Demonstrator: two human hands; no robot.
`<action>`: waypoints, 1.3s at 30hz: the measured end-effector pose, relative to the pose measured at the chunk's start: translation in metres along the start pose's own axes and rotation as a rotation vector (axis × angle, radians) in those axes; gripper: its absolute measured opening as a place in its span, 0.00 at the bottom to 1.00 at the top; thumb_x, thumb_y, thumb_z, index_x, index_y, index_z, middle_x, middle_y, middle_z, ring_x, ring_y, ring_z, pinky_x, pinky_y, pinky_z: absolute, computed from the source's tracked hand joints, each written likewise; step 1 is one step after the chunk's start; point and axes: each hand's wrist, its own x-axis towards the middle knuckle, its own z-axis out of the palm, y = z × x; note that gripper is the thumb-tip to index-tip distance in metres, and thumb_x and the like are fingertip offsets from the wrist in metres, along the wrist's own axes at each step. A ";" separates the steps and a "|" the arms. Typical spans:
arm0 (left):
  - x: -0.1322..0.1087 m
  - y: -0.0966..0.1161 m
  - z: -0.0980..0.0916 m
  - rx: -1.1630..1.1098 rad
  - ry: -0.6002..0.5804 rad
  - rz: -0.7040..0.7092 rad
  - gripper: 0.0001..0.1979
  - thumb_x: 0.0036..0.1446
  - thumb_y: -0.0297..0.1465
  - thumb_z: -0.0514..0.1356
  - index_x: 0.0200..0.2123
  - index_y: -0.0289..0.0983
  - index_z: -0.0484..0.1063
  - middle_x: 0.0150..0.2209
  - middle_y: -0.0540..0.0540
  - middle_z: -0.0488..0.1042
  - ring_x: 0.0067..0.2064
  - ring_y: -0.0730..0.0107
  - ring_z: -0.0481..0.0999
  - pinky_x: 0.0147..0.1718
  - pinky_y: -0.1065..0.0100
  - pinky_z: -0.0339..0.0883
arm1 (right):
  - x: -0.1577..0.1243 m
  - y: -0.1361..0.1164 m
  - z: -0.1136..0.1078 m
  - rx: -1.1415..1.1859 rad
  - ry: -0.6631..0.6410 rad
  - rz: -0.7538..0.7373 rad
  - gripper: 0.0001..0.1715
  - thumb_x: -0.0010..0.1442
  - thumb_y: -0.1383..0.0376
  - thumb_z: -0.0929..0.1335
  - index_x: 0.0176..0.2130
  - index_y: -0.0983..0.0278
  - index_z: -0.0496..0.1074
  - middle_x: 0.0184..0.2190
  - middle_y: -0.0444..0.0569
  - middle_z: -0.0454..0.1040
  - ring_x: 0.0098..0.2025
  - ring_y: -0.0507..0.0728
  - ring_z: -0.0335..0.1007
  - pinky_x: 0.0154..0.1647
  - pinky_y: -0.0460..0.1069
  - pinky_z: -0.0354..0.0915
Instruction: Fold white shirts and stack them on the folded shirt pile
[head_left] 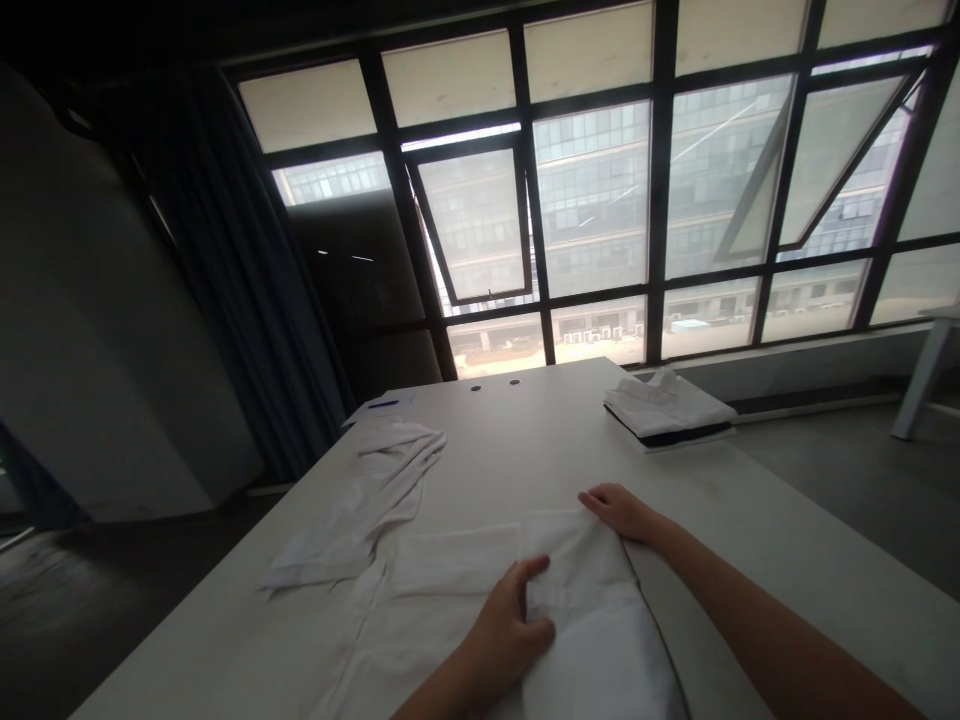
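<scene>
A white garment [457,565] lies spread on the table at the bottom middle, with one side panel [581,600] folded over it. My right hand [619,510] is closed on the far right corner of that panel, thumb and fingers together at its edge. Nearer to me, my left hand [510,625] rests across the panel's left edge. Its thumb and forefinger are apart, their tips touching the cloth, while the other fingers are partly hidden. What kind of garment it is, I cannot tell.
The white table [525,440] carries another crumpled white garment [367,500] on the left. A folded stack of white and dark clothes [667,410] sits at the right edge. Paper with a blue pen [384,404] lies at the far left corner. Behind are windows and a blue curtain [255,280].
</scene>
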 end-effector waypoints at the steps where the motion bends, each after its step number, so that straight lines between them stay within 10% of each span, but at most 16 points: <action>1: -0.001 -0.006 -0.001 0.006 -0.010 -0.010 0.39 0.42 0.21 0.61 0.62 0.35 0.67 0.60 0.42 0.71 0.63 0.56 0.67 0.64 0.63 0.55 | 0.000 0.000 0.004 -0.025 0.024 0.000 0.30 0.67 0.47 0.58 0.23 0.63 0.67 0.21 0.44 0.68 0.26 0.53 0.58 0.31 0.49 0.51; 8: 0.001 -0.026 -0.002 0.074 -0.010 0.012 0.40 0.42 0.23 0.62 0.63 0.35 0.66 0.61 0.42 0.70 0.64 0.55 0.66 0.65 0.64 0.53 | 0.003 0.003 0.014 -0.110 0.085 -0.016 0.16 0.63 0.53 0.65 0.34 0.60 0.75 0.27 0.47 0.77 0.30 0.55 0.68 0.36 0.49 0.57; 16: 0.036 -0.023 0.010 -0.068 0.008 -0.018 0.41 0.42 0.24 0.62 0.63 0.32 0.64 0.60 0.39 0.71 0.61 0.54 0.70 0.61 0.62 0.60 | 0.021 0.022 -0.001 -0.145 0.165 0.081 0.22 0.67 0.53 0.60 0.33 0.62 0.74 0.28 0.49 0.78 0.30 0.55 0.69 0.32 0.48 0.59; 29: 0.022 -0.008 -0.002 0.010 0.006 -0.045 0.41 0.41 0.23 0.61 0.63 0.33 0.64 0.59 0.40 0.72 0.60 0.56 0.70 0.60 0.65 0.62 | 0.016 0.010 0.005 -0.327 0.181 0.071 0.17 0.65 0.52 0.66 0.33 0.60 0.75 0.30 0.49 0.77 0.38 0.59 0.70 0.45 0.52 0.57; 36: 0.037 0.020 -0.041 0.271 -0.092 -0.179 0.26 0.55 0.41 0.62 0.55 0.38 0.70 0.45 0.42 0.77 0.38 0.58 0.79 0.35 0.62 0.73 | 0.010 0.009 0.008 -0.313 0.162 0.062 0.17 0.68 0.54 0.64 0.34 0.60 0.75 0.32 0.48 0.77 0.38 0.58 0.71 0.43 0.50 0.59; 39: 0.070 0.027 -0.057 0.419 0.054 -0.104 0.24 0.57 0.45 0.60 0.50 0.35 0.72 0.45 0.40 0.78 0.43 0.57 0.78 0.42 0.62 0.70 | 0.009 0.008 0.008 -0.304 0.161 0.048 0.17 0.68 0.54 0.64 0.34 0.61 0.75 0.32 0.48 0.78 0.40 0.58 0.71 0.44 0.50 0.59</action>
